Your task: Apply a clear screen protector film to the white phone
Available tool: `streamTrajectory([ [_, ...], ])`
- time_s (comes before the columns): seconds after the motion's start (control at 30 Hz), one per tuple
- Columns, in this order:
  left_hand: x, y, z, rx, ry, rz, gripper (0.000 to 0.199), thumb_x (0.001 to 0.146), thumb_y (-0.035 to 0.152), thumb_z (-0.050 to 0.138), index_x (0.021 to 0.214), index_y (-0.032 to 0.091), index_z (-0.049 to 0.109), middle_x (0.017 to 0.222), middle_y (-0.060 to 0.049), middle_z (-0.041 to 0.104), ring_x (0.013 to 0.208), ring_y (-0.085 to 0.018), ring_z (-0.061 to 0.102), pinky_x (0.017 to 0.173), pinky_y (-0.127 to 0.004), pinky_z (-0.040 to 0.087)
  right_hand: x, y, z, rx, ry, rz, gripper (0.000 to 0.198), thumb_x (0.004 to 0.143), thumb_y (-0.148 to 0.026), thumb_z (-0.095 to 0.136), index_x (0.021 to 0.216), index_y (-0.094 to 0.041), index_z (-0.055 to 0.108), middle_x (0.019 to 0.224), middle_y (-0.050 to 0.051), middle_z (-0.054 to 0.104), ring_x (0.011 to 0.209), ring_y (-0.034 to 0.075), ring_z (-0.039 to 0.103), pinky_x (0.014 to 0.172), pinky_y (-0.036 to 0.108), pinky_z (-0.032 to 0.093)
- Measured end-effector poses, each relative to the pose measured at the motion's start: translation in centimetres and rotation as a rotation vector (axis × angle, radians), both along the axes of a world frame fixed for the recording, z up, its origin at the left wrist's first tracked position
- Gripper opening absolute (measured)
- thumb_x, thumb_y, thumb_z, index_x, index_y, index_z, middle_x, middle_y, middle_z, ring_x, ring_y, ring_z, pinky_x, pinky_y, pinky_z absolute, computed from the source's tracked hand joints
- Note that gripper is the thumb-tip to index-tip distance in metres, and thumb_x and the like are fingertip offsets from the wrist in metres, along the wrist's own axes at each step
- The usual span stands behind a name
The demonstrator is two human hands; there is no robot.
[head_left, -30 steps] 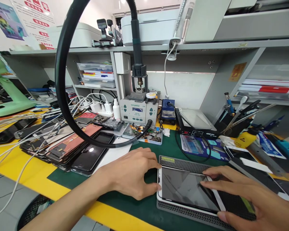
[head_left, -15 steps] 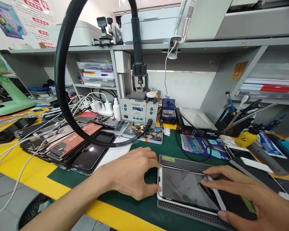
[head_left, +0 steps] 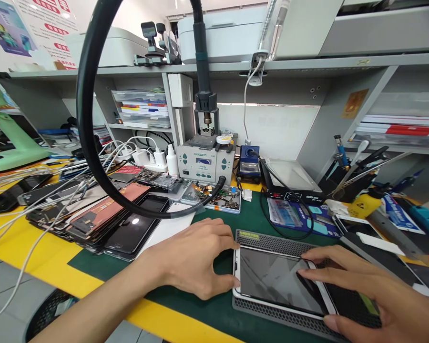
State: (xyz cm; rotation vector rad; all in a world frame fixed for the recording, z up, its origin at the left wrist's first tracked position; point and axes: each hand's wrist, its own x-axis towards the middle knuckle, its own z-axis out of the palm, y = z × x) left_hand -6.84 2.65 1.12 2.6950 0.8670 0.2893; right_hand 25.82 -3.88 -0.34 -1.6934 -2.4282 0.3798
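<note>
A white-framed smartphone (head_left: 279,278) with a dark glass screen lies face up on a grey perforated pad (head_left: 268,309). My left hand (head_left: 200,257) grips the phone's left end, thumb and index finger at its two near corners. Over the right end, my right hand (head_left: 368,286) has its thumb on the near edge and fingers on the screen and far edge. Both hands are closed on the phone, which stays flat on the pad. The pad rests on a green mat (head_left: 186,309).
A hot air station (head_left: 203,164) with a thick black hose (head_left: 87,95) looping overhead stands behind. Stacked phone parts (head_left: 110,209) lie left, beside tangled white cables. A parts tray (head_left: 229,202), a soldering iron stand (head_left: 249,166) and a yellow bottle (head_left: 364,205) sit farther back.
Both hands keep the same hold on the phone. Only the camera view has shifted slightly.
</note>
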Motion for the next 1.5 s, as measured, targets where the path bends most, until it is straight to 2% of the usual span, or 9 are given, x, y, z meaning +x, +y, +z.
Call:
streamTrajectory([
  [0.17, 0.1, -0.2, 0.0, 0.028, 0.016, 0.021, 0.043, 0.079, 0.046, 0.069, 0.116, 0.025, 0.066, 0.102, -0.005, 0.064, 0.097, -0.025, 0.059, 0.089, -0.038, 0.044, -0.3, -0.2, 0.8, -0.073, 0.031, -0.036, 0.045, 0.081, -0.048, 0.070, 0.125, -0.043, 0.068, 0.144, 0.000, 0.056, 0.124, 0.034, 0.060, 0.103, 0.044, 0.052],
  [0.3, 0.2, -0.3, -0.1, 0.038, 0.032, 0.041, 0.041, 0.078, 0.046, 0.068, 0.114, 0.026, 0.065, 0.097, -0.005, 0.062, 0.092, -0.026, 0.057, 0.084, -0.039, 0.044, -0.3, -0.4, 1.4, -0.157, 0.058, -0.041, 0.047, 0.084, -0.050, 0.067, 0.131, -0.045, 0.062, 0.148, -0.002, 0.051, 0.129, 0.032, 0.056, 0.099, 0.038, 0.056],
  [0.47, 0.3, -0.2, -0.1, 0.032, 0.040, 0.043, 0.039, 0.079, 0.047, 0.066, 0.113, 0.026, 0.065, 0.098, -0.004, 0.061, 0.091, -0.025, 0.055, 0.083, -0.040, 0.043, 0.4, -0.3, 0.9, -0.179, 0.030, -0.033, 0.049, 0.085, -0.057, 0.064, 0.133, -0.045, 0.059, 0.153, -0.004, 0.044, 0.135, 0.032, 0.049, 0.110, 0.042, 0.046],
  [0.83, 0.4, -0.3, -0.2, 0.078, 0.038, 0.029, 0.036, 0.080, 0.046, 0.066, 0.109, 0.025, 0.066, 0.095, -0.006, 0.062, 0.091, -0.026, 0.057, 0.084, -0.039, 0.045, 1.0, -0.5, 0.5, -0.215, -0.007, -0.048, 0.051, 0.086, -0.062, 0.060, 0.135, -0.047, 0.053, 0.156, -0.006, 0.036, 0.139, 0.031, 0.043, 0.115, 0.046, 0.039],
  [1.23, 0.4, -0.4, -0.2, 0.088, 0.044, 0.035, 0.038, 0.080, 0.048, 0.066, 0.110, 0.025, 0.065, 0.097, -0.007, 0.063, 0.093, -0.027, 0.058, 0.086, -0.039, 0.046, 0.8, -0.4, 0.7, -0.220, 0.007, -0.056, 0.053, 0.084, -0.062, 0.062, 0.134, -0.048, 0.053, 0.155, -0.007, 0.037, 0.137, 0.032, 0.046, 0.113, 0.045, 0.042],
  [1.5, 0.5, -0.4, -0.2, 0.075, 0.055, 0.036, 0.042, 0.078, 0.050, 0.067, 0.111, 0.024, 0.065, 0.098, -0.007, 0.063, 0.093, -0.027, 0.058, 0.087, -0.038, 0.047, 0.1, -0.2, 1.4, -0.186, 0.036, -0.057, 0.048, 0.084, -0.057, 0.065, 0.131, -0.046, 0.059, 0.150, -0.004, 0.047, 0.129, 0.032, 0.054, 0.103, 0.042, 0.052],
])
